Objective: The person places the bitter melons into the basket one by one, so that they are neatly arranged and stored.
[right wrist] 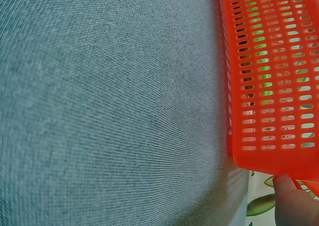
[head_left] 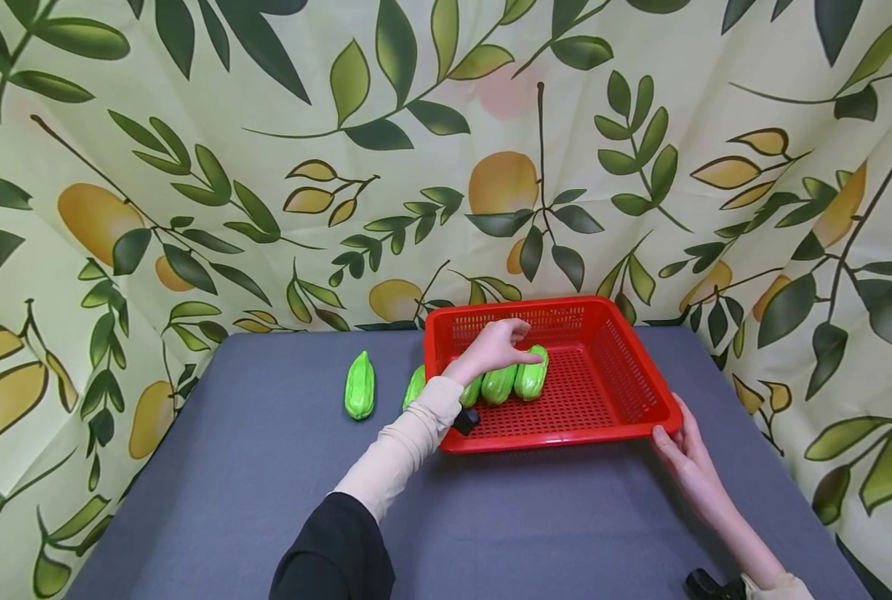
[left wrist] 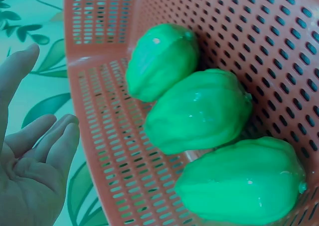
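My left hand point(head_left: 493, 345) hangs over the left part of a red plastic basket point(head_left: 566, 437), fingers loosely extended and nothing in the grasp. Under it, inside the basket, three glossy green ridged fruits lie side by side; the left wrist view shows a near fruit point(left wrist: 244, 181), a middle fruit point(left wrist: 199, 111) and a far fruit point(left wrist: 162, 61). In that view the left hand point(left wrist: 37, 171) is apart from them. My right hand point(head_left: 688, 450) grips the basket's front right corner, the thumb point(right wrist: 285, 183) at the rim in the right wrist view.
On the grey cloth-covered table point(head_left: 228, 483), another green fruit point(head_left: 359, 386) lies left of the basket. Closer in, one more green fruit point(head_left: 413, 387) is partly hidden by the basket's left side. A leaf-patterned curtain point(head_left: 416, 208) stands behind the table and along its sides.
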### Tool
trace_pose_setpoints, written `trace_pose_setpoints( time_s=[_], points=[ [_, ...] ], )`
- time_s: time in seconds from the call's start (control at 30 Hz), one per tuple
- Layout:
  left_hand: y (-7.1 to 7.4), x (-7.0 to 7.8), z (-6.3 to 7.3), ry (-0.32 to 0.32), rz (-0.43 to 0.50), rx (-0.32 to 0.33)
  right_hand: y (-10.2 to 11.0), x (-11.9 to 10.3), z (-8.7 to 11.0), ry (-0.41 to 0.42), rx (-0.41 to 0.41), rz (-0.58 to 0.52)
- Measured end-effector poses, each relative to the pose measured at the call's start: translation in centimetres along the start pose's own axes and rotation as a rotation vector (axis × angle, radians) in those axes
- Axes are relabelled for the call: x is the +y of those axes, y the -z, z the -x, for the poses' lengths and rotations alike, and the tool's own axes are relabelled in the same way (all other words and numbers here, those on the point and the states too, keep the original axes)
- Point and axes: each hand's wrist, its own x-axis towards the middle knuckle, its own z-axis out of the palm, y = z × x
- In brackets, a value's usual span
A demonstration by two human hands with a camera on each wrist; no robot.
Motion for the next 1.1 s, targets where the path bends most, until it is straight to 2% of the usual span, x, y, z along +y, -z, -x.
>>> trace_pose_setpoints(
  time_s=[0.3,0.43,0.83,1.1],
  points=[
    [1.1,-0.2,0.7,-0.004,0.201,0.031,-0.2,-0.1,0.0,0.003,-0.004,-0.010],
    [1.6,-0.3,1.3,-0.005,0.260,0.048,-0.3,-0.2,0.1,0.005,-0.002,-0.008],
    [3.0,1.1,3.2,-0.053,0.458,0.188,0.0,0.1,0.0,0.002,-0.004,-0.056],
    [4.0,0.8,5.1,-0.106,0.550,0.266,0.0,0.0,0.0,-0.014,0.004,-0.026]
  ],
)
